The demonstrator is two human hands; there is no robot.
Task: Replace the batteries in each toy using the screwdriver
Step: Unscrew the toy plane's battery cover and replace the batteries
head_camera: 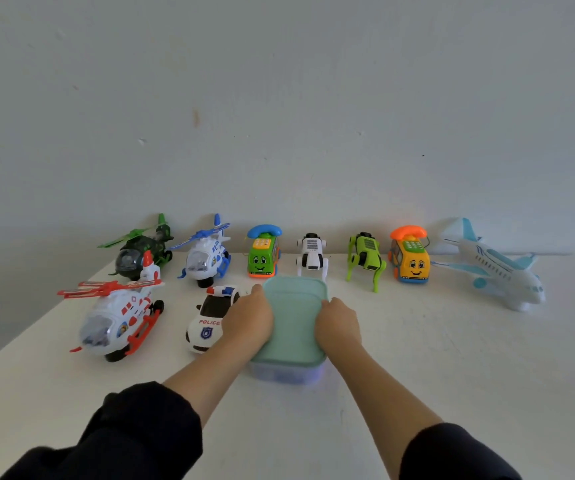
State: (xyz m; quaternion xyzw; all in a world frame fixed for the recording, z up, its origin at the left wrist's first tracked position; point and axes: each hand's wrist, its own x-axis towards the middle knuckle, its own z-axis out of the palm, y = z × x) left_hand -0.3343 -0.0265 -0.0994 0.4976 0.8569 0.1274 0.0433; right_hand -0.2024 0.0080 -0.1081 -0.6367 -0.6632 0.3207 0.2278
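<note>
A clear plastic box with a mint-green lid (293,320) stands on the white table (452,358) in front of me. My left hand (248,318) grips its left side and my right hand (337,323) grips its right side, fingers curled over the lid's edges. Dark contents show dimly through the box's front wall. Toys stand around: a red-and-white helicopter (116,320), a police car (211,317), a green helicopter (140,251), a blue helicopter (206,254), a green phone car (263,252), a white robot dog (312,256), a green robot dog (365,259), an orange phone car (411,256) and a white-and-blue airplane (497,268). No screwdriver is visible.
The table's left edge runs diagonally from the green helicopter toward me. A pale wall (279,116) rises right behind the back row of toys. The police car sits right beside my left hand.
</note>
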